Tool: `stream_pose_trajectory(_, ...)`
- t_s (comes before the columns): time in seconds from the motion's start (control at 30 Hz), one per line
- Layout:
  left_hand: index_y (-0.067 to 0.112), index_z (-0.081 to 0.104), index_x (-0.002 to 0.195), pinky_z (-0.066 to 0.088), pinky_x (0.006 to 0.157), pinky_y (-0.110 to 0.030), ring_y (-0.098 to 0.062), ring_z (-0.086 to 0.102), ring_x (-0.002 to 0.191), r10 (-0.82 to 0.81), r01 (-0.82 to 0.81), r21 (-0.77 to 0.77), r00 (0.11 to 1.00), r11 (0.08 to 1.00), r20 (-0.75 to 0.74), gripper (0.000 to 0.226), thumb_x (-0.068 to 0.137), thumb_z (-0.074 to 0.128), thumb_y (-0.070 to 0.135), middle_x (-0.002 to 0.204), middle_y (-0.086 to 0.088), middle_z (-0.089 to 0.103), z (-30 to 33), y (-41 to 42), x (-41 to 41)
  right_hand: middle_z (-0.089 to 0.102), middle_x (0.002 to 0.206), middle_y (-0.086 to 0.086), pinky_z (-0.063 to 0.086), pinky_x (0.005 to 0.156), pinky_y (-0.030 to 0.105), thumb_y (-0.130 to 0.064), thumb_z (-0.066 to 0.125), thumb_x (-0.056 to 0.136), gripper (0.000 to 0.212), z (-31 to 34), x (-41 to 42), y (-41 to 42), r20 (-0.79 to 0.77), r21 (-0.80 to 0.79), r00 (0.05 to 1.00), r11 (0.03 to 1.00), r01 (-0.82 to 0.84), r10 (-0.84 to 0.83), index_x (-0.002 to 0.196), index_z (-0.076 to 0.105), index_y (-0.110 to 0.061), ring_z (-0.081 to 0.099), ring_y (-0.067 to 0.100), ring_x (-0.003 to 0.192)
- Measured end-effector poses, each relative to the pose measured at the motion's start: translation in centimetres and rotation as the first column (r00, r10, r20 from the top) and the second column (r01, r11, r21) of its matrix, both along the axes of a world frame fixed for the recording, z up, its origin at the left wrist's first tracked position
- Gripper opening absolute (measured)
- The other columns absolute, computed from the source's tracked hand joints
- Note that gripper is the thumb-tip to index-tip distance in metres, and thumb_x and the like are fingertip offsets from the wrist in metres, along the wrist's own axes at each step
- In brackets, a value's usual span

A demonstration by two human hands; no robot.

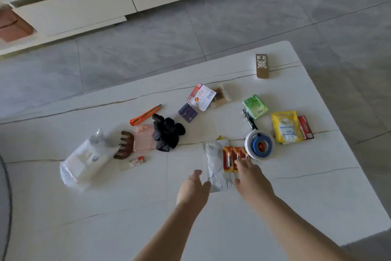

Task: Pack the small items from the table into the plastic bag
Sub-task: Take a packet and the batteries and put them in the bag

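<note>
Head view: white L'Oréal sachet [214, 164] lies mid-surface, long axis running toward the near edge, between both grips; left hand [194, 186] spread at its near-left corner, right hand [250, 176] spread, fingertips on the adjacent battery pack [232, 158].

Bright, even daylight; soft, faint shadows under the forearms on the white worktop [296, 176]. Mild sheen, no hard glare. Overall soft and slightly smeared, print on packets hardly legible. Wide-angle bending at the edges; cabinet [84, 11] at top blurred, corners darker.
</note>
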State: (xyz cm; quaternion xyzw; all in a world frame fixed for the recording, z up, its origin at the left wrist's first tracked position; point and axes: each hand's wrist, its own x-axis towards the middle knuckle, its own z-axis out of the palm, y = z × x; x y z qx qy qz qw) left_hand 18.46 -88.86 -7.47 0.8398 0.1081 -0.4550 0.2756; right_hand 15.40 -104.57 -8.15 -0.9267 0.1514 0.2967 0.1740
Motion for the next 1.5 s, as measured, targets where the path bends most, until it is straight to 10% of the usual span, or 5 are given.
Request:
stream_pose_trajectory(0.3,0.014,0.035,0.136,0.051,0.087,-0.032,-0.026,0.058,0.111,0.230,-0.231,0.008,0.971,0.973,0.062,0.055,0.088,0.062,0.019,0.131,-0.008,0.051,-6.9,-4.5,2.9,0.029,0.151,0.012,0.042,0.104,0.036,-0.018,0.068,0.083,0.072,-7.3,2.3,-0.8,0.085,-0.154,0.976,0.970,-0.186,0.201,0.143,0.029,-0.011,0.028,0.030,0.141)
stream_pose_trajectory(0.43,0.014,0.040,0.113,0.052,0.072,-0.033,-0.024,0.061,0.087,0.375,-0.375,0.023,0.927,0.927,-0.004,0.039,0.084,0.066,0.021,0.105,-0.004,0.061,-7.9,-4.8,2.9,0.067,0.099,0.015,0.057,0.069,0.036,-0.016,0.089,0.052,0.073,-8.8,2.3,-0.8,0.178,-0.262,0.959,0.950,-0.171,0.221,0.117,0.059,-0.004,0.064,0.032,0.095)
stream_pose_trajectory(0.7,0.007,0.048,0.100,0.044,0.067,-0.030,-0.029,0.056,0.083,0.398,-0.396,0.086,0.917,0.914,-0.014,0.016,0.091,0.052,0.019,0.098,-0.013,0.059,-7.4,-1.3,1.2,0.056,0.066,0.005,0.045,0.057,0.033,-0.026,0.093,0.031,0.052,-6.9,2.1,-1.8,0.199,-0.362,0.925,0.902,-0.238,0.324,0.065,0.055,-0.015,0.056,0.024,0.064)
stream_pose_trajectory(1.1,0.002,0.047,0.113,0.042,0.055,-0.028,-0.021,0.052,0.068,0.469,-0.462,0.162,0.883,0.872,-0.007,0.024,0.094,0.048,0.016,0.082,-0.007,0.052,-6.9,4.5,-0.4,0.029,0.148,0.009,0.037,0.103,0.039,-0.038,0.058,0.088,0.045,-6.7,6.6,1.3,0.045,0.022,0.994,0.995,-0.102,0.101,0.124,0.050,-0.012,0.027,0.027,0.136)
stream_pose_trajectory(1.5,0.007,0.045,0.108,0.043,0.065,-0.029,-0.027,0.053,0.076,0.470,-0.462,0.127,0.882,0.878,-0.039,0.018,0.093,0.047,0.015,0.082,-0.006,0.052,-5.9,4.7,-1.7,0.060,0.121,0.007,0.047,0.079,0.032,-0.032,0.060,0.089,0.078,-4.3,3.9,3.8,0.004,0.072,0.979,0.977,0.202,-0.203,0.149,0.011,-0.028,0.059,0.025,0.106)
